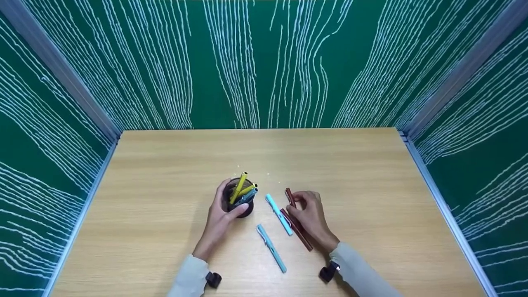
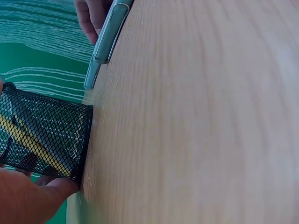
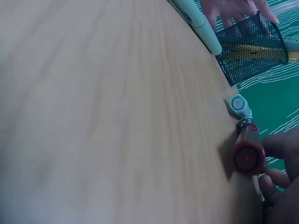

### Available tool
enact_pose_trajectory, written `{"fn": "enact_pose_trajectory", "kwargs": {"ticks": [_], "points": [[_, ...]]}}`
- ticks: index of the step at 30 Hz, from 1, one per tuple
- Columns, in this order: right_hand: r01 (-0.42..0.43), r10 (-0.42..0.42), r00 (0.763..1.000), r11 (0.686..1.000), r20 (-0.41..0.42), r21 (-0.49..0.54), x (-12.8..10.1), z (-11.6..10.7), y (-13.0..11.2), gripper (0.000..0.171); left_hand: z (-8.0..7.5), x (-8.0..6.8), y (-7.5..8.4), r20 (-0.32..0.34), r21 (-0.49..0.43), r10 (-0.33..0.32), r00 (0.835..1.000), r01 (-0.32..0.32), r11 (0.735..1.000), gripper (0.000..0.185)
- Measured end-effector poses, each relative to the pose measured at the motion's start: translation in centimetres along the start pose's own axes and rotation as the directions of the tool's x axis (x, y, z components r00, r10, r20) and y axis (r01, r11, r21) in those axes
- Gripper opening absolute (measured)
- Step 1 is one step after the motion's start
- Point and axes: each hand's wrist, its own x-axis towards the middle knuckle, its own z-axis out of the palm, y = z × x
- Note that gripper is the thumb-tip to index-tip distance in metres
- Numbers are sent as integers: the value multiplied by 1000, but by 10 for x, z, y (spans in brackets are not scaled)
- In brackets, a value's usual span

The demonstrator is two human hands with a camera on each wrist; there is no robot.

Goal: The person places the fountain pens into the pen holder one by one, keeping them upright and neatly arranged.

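The left hand (image 1: 220,216) curls around a black mesh cup (image 1: 240,202) standing upright on the wooden table (image 1: 165,198); thumb on the near side, fingers round the far side. In the left wrist view the cup (image 2: 44,135) shows its mesh wall with the palm (image 2: 23,200) pressed against it. Inside lean yellow pens (image 1: 241,187) and a dark teal one (image 1: 246,197), their tops sticking out past the rim.

The right hand (image 1: 309,214) sits just right of the cup, fingers curled and pinching a dark red pen (image 1: 289,197) near its far end — that end is lifted slightly off the table. The right wrist view shows the pen's round red end (image 3: 246,158) held between fingertips (image 3: 275,179), with a light blue pen's cap end (image 3: 238,105) just beside it.

A second dark red pen (image 1: 299,231) lies on the table under the right hand, running toward the wrist. Two light blue pens lie flat between the hands: one (image 1: 279,214) touching or nearly touching the red pens, the other (image 1: 271,247) nearer the person, apart from the first. Green panels (image 1: 264,62) with white lines wall in the table on three sides.
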Motion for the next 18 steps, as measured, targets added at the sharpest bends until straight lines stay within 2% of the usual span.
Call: {"fn": "enact_pose_trajectory", "kwargs": {"ticks": [8, 13, 18], "points": [[13, -14, 1000, 998, -20, -62, 2, 1, -1, 18, 1, 1, 0, 6, -12, 18, 1000, -18, 1000, 93], [30, -36, 998, 992, -49, -120, 0, 1, -5, 15, 0, 0, -1, 4, -15, 20, 1000, -20, 1000, 91], [17, -24, 999, 990, -43, -140, 1, -1, -8, 13, 0, 1, 1, -1, -4, 12, 1000, -12, 1000, 92]]}}
